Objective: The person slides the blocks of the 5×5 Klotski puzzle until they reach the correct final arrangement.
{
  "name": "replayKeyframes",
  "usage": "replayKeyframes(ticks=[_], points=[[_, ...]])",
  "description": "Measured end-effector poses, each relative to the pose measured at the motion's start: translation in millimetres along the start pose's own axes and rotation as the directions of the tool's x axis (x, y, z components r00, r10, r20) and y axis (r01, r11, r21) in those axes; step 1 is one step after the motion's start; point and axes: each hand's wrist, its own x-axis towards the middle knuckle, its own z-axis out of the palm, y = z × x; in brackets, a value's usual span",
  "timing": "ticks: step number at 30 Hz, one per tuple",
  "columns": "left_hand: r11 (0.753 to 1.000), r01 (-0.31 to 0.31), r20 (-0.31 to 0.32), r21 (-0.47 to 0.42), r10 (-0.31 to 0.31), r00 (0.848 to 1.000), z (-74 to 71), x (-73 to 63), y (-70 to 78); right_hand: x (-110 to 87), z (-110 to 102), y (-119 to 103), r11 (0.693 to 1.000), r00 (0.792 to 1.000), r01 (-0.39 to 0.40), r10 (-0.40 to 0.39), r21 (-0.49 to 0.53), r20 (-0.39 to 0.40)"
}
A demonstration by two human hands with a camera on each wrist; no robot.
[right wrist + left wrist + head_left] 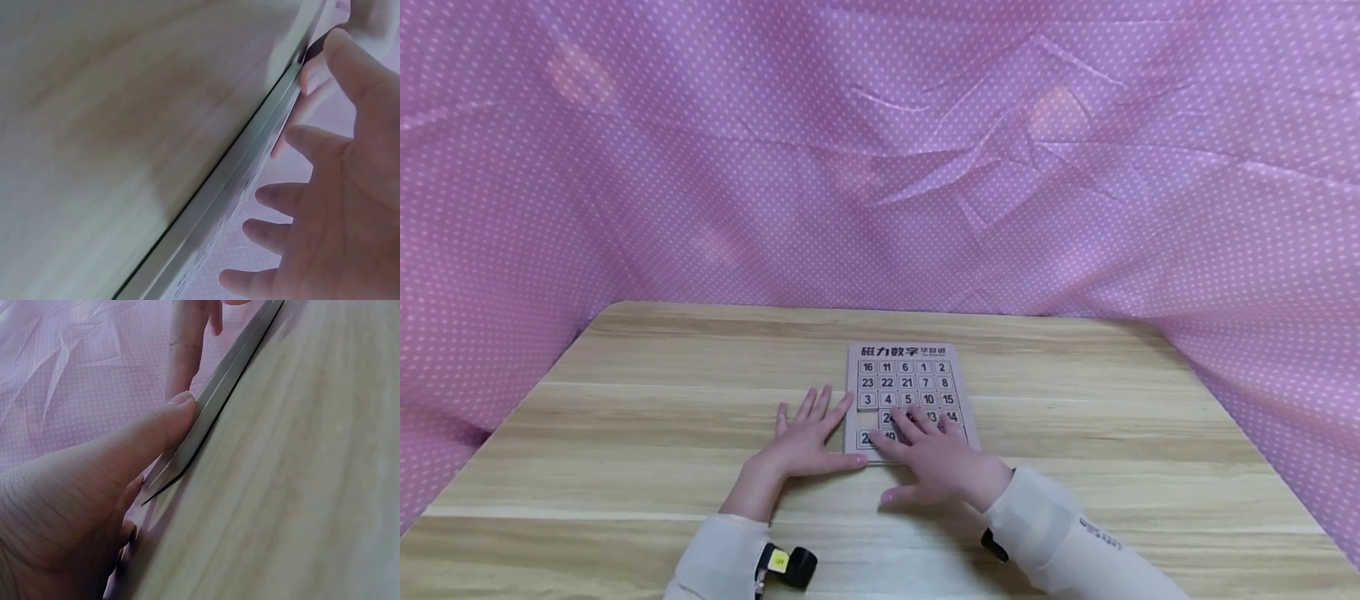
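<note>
A sliding number puzzle (959,387) lies flat on the table, its numbered tiles in rows under a printed heading. One bare slot (867,419) shows at the left, below tile 3. My left hand (805,443) is spread at the puzzle's left side, with the index fingertip at the left edge and the thumb (159,425) at the near left corner. Over the lower rows spreads my right hand (936,462), its index fingertip at the lower left tiles and its thumb beyond the near edge. Its fingers cover several tiles; in the right wrist view they are slightly bent and hold nothing.
The wooden table (647,417) extends around the puzzle on every side. Pink dotted cloth (880,167) hangs behind the table and along both sides. A black wrist camera (800,568) is strapped at the left sleeve; part of another shows under the right sleeve.
</note>
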Motion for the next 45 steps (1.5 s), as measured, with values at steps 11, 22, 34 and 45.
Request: replayKeyframes(ticks=[11, 22, 34, 45], points=[[1.0, 0.004, 0.005, 0.004, -0.004, 1.0, -2.4, 0.3, -1.0, 8.1, -0.9, -0.9, 1.0, 1.0, -0.016, 0.015, 0.022, 0.014], [1.0, -0.004, 0.007, -0.003, 0.004, 1.0, -0.7, 2.3, -0.6, 16.7, -3.9, 5.2, 0.997, 0.998, -0.058, 0.06, -0.051, 0.029], [1.0, -0.001, 0.014, 0.005, 0.001, 1.0, -0.8, 0.7, 0.1, 16.2, -6.4, 9.9, 0.996, 0.997, -0.062, 0.059, 0.057, 0.052], [1.0, 0.005, 0.011, 0.001, -0.005, 1.0, -0.5, 2.1, -3.0, -21.6, -10.8, 28.9, 0.995, 0.998, -0.062, 0.063, 0.077, 0.0]])
